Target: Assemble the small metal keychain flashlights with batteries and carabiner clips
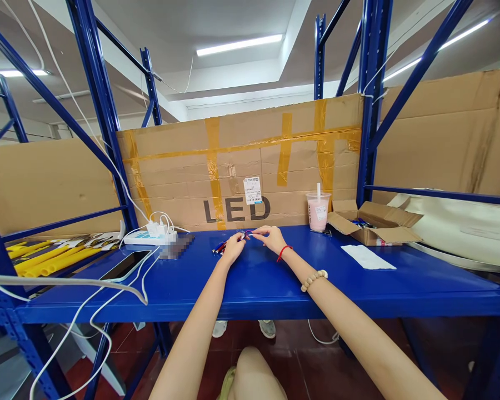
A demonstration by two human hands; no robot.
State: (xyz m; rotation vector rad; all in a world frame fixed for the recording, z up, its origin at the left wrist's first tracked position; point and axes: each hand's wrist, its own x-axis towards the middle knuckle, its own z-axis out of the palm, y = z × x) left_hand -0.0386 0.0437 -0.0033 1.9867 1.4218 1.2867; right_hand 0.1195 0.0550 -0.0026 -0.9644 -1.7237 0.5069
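Note:
Over the blue shelf top [183, 289], both hands meet around a small shiny purple-and-blue piece [245, 235], too small to name. My left hand [233, 248] is closed on it, its fingers wrapped round. From the other side, my right hand [271, 240] comes in with thumb and forefinger pinched together at the piece's right end. Whatever lies between those fingertips cannot be made out. Just left of my left hand lie several small dark blue and red shiny pieces [219, 248], partly hidden by that hand.
A pink drink cup [318, 211] with a straw, an opened cardboard box [377, 225] and a white paper [368, 257] stand or lie to the right. Leftward are a phone [127, 265], a power strip [150, 238] and loose white cables [144, 278]. Cardboard [170, 183] walls the back.

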